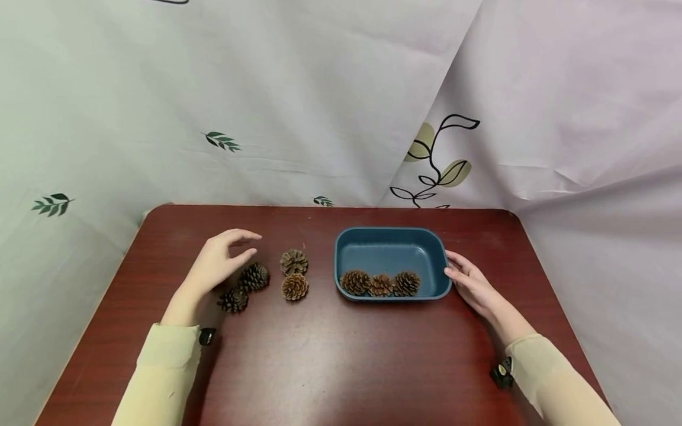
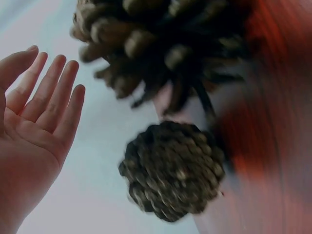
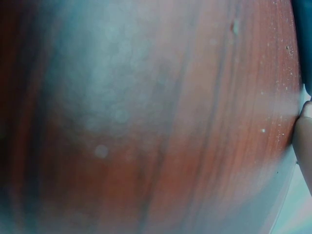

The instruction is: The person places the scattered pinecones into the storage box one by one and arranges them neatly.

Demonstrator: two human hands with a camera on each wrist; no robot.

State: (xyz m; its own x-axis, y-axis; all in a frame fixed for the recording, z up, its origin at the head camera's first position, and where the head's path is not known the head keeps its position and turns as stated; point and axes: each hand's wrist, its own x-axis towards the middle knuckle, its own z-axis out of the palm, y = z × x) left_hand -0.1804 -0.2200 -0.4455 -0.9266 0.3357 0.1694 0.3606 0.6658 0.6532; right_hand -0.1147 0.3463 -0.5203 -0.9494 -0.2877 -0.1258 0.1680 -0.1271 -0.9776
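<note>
My left hand hovers over two dark pine cones on the left of the table, its thumb and fingers apart with nothing between them. One dark pine cone lies just below the thumb, the other dark pine cone nearer the wrist. In the left wrist view the left palm shows beside a close, blurred pine cone and a rounder pine cone. My right hand holds the right end of a blue rectangular container, thumb at the rim. Three brown pine cones sit along its near inside wall.
Between the left hand and the container lie two more pine cones, a greyish pine cone behind and a lighter brown pine cone in front. The dark red wooden table meets a patterned white cloth at the back.
</note>
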